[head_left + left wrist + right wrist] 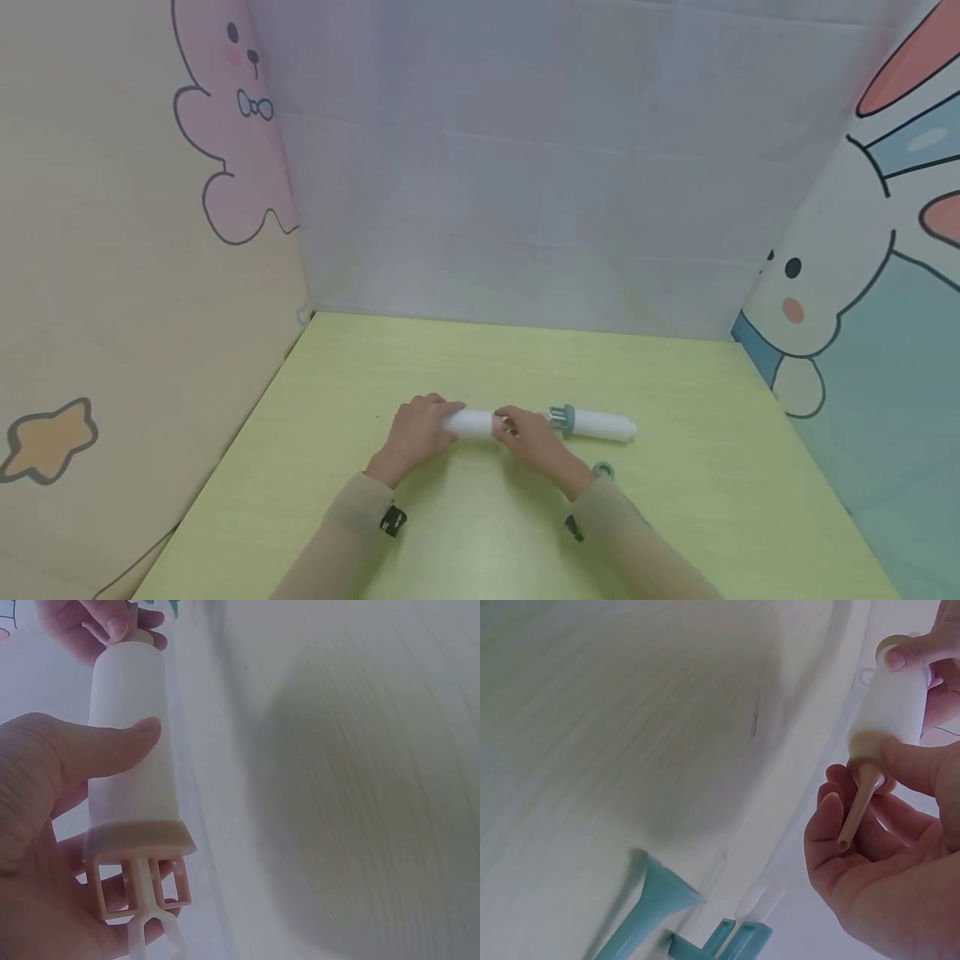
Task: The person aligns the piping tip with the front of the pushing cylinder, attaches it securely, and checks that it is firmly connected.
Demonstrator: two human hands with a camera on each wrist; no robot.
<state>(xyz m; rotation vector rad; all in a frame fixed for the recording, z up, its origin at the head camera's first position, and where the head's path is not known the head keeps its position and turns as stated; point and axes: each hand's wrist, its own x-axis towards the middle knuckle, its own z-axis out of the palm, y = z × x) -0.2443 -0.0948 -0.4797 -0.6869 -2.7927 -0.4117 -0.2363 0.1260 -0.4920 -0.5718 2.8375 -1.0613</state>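
sleeves first, nearest the head cam: both forearms reach forward over the table (315,392), each w/ a black clip at the cuff. we find both hands clamped on one item, a white syringe-like tube (131,742) held crosswise just above the table, near its centre.

left hand (415,433) wraps the barrel, thumb laid flat across it, fingers curled beneath; the beige lattice plunger end (139,889) sticks out past the palm. right hand (531,437) pinches the opp. end at the beige collar, where a thin beige nozzle (855,814) projects across its curled fingers.

handling, our judgement: rigid moulded plastic, hollow, so light. barrel looks smooth, likely slippery; a full wrap round the mid-barrel is the sound hold. nozzle and lattice look slender and prob. the weak points, so not to be levered on. collar gives a ridge for a pinch.

a second tube w/ teal fittings (592,422) lies on the table just beyond the right hand. a small teal ring (603,470) sits beside the right wrist.
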